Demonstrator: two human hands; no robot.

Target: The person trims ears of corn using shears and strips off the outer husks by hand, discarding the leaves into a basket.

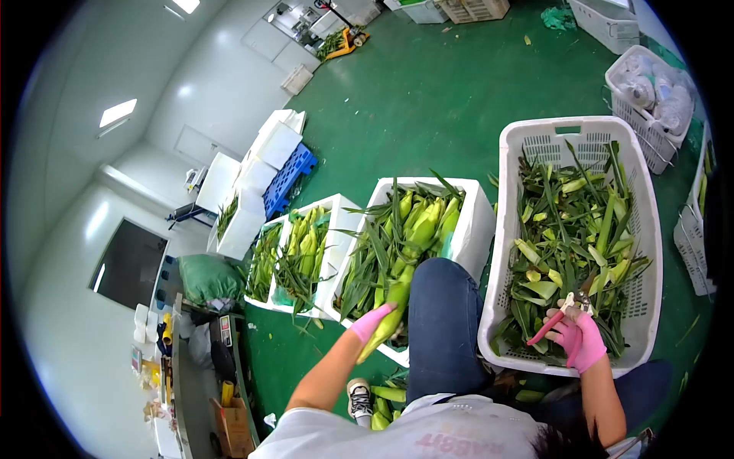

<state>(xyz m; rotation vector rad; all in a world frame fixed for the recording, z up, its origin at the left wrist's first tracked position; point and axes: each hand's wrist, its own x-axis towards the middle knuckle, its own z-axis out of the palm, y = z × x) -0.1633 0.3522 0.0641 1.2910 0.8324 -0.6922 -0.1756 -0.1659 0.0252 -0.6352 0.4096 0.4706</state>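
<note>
My left hand, in a pink glove, is closed round an ear of corn in its green husk. That ear hangs at the near edge of a white foam box filled with husked ears and long leaves. In my right hand, also gloved in pink, is a pair of pruning shears with red handles. The shears are over the near end of a large white plastic crate of cut leaves and husk pieces. The exact blade gap is too small to tell.
More foam boxes of corn stand to the left. Loose ears lie on the floor by my shoe. A blue pallet, a cluttered bench and a crate of plastic-wrapped bundles are around.
</note>
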